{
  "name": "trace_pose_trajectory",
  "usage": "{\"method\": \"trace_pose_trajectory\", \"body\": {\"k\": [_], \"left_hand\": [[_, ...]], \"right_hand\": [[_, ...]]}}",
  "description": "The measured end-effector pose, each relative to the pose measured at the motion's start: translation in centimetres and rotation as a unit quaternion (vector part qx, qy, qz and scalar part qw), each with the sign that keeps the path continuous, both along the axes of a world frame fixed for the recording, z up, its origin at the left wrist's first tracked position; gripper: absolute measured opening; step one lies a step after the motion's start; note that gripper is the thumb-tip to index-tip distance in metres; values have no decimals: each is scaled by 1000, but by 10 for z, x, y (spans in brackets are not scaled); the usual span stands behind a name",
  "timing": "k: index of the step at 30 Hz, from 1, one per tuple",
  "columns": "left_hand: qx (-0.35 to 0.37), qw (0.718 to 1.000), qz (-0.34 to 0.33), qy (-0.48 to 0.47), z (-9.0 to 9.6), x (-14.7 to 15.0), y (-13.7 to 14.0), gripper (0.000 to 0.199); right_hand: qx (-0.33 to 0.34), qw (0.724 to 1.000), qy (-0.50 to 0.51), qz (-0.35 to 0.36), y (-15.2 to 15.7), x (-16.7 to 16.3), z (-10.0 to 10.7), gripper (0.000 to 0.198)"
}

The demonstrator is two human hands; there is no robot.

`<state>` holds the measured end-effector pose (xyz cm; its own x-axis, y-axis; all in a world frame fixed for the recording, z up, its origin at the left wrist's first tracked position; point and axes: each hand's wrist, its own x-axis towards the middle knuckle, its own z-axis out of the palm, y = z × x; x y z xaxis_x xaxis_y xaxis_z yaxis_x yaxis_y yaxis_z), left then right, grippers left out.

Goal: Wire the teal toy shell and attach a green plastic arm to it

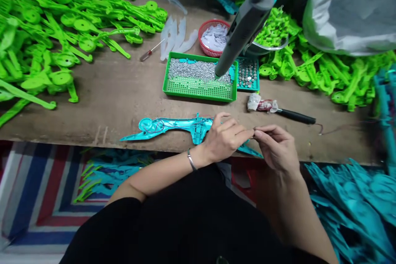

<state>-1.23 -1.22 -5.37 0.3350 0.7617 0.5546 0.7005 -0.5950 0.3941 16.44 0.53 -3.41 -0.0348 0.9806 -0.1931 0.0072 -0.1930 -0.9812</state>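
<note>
A blue plastic half-shell [182,125] lies at the table's near edge, with thin wires along its inside. My left hand [227,137] is over its right part, hiding much of it, with fingers stretched toward my right hand. Thumb and forefinger of my right hand [276,144] are pinched together against the left fingertips. Whatever sits between the fingertips is too small to make out. Above the green tray hangs a grey electric screwdriver [244,29], its tip over the screws.
A green tray [199,97] holds many small screws; a teal tray [248,75] beside it has small metal discs. A black-handled tool [297,116] lies right, a small screwdriver [148,54] left. Green parts [71,29] pile up at left and right. A red basket [213,52] stands behind.
</note>
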Motion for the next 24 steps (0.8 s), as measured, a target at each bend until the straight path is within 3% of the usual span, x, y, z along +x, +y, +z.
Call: {"method": "trace_pose_trajectory", "body": {"k": [3,6,8,10,13,16,20,24], "left_hand": [[-28,1000,7,10,12,-13,2,30],[-74,997,32,-8,29,-53,-5,45],[-100,989,90,-57,36,-91,-16,43],[-146,966,190,-98,36,-132,-31,44],[-197,939,273,-71,30,-178,-52,38],[-237,937,258,-14,22,-200,-61,30],[-273,945,178,6,14,-210,-54,27],[-301,943,140,-12,5,-214,-42,27]], "right_hand": [[12,999,-44,12,14,6,-5,25],[48,982,-179,25,28,16,-7,24],[105,947,-302,23,34,18,-4,22],[191,898,-396,11,35,9,2,19],[299,851,-429,51,30,-29,12,12],[342,834,-382,204,18,-88,16,12],[315,777,-364,407,3,-167,11,16],[235,743,-456,429,0,-213,7,19]]}}
